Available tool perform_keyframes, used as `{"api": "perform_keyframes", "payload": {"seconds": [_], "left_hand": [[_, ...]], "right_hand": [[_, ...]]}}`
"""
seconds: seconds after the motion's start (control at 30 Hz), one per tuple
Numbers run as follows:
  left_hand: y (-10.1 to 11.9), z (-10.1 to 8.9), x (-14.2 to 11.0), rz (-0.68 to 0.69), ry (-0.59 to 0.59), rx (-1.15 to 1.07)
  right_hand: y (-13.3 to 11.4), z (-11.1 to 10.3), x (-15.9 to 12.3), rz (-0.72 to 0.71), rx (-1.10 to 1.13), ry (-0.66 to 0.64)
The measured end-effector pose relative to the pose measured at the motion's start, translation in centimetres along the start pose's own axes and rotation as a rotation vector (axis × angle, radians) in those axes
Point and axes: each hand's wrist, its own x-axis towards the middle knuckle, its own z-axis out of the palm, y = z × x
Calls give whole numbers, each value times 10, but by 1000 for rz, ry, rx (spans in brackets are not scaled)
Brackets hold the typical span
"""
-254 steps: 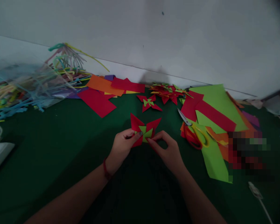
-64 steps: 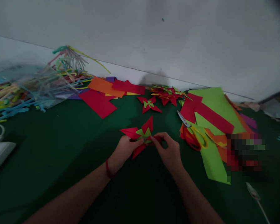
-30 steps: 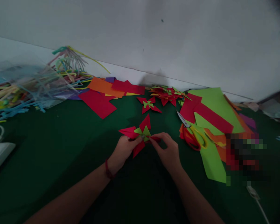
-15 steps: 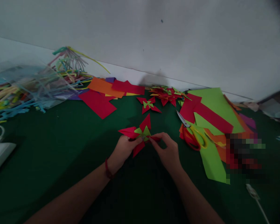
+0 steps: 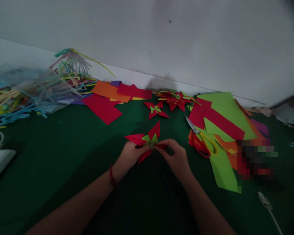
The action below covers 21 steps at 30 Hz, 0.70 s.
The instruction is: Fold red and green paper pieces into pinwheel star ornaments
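Between my two hands is a paper flower [image 5: 154, 131] with pointed red petals and a green centre. My left hand [image 5: 132, 152] pinches it near the middle, with the thumb over the green part. The fingers of my right hand [image 5: 175, 156] are closed on its right petal, which they partly cover. Just beyond lies a similar red and green flower [image 5: 156, 110], flat on the green tabletop [image 5: 71, 147]. Behind that one is a pile of more such flowers [image 5: 175, 98].
Scissors [image 5: 203, 142] with red and yellow handles rest on green paper [image 5: 224, 169] at the right. Red sheets [image 5: 104, 107] and an orange sheet [image 5: 111, 93] lie back left, beside bagged pipe cleaners [image 5: 34, 91]. A white cable [image 5: 267, 202] is front right, a white box [image 5: 1, 163] far left.
The held flower has turned slightly, its upper petal tipping to the right and its lower one to the left. Both hands keep their pinch and have barely moved.
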Motion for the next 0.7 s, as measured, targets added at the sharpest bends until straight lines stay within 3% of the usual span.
{"api": "perform_keyframes", "payload": {"seconds": [0.17, 0.37, 0.7], "left_hand": [[-2, -3, 3, -15, 15, -36], [0, -2, 1, -86, 22, -16], [-3, -1, 0, -72, -10, 23]], "right_hand": [[-1, -5, 1, 81, 74, -3], [0, -6, 2, 47, 21, 48], [1, -4, 2, 1, -2, 37]]}}
